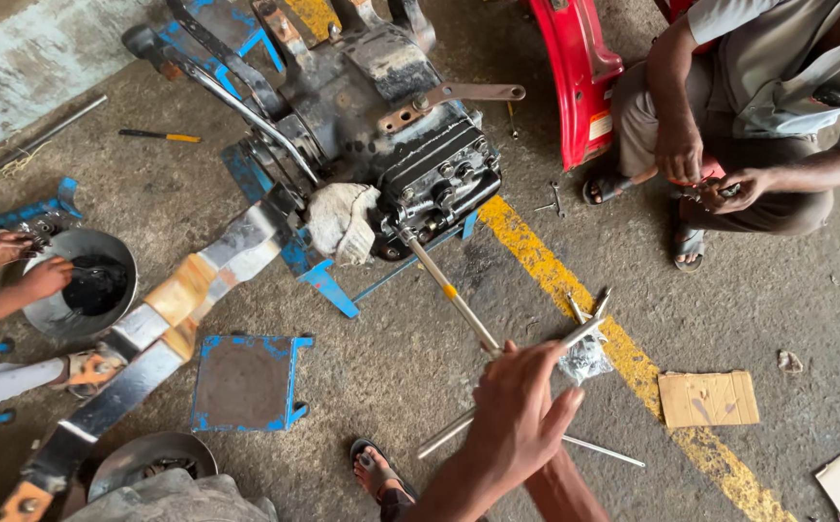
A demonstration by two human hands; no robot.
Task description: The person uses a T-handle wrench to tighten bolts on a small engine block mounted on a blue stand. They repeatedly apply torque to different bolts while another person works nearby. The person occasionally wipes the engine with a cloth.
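rough concrete floor (420,377) with a worn yellow painted line (633,362)

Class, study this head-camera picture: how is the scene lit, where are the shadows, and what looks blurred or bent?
Head view: soft, even daylight with no harsh glare; faint shadows under the engine block and the blue stool. The near hand on the long socket wrench is slightly soft. Wide-angle lens bends the edges; the yellow floor line stays sharp.
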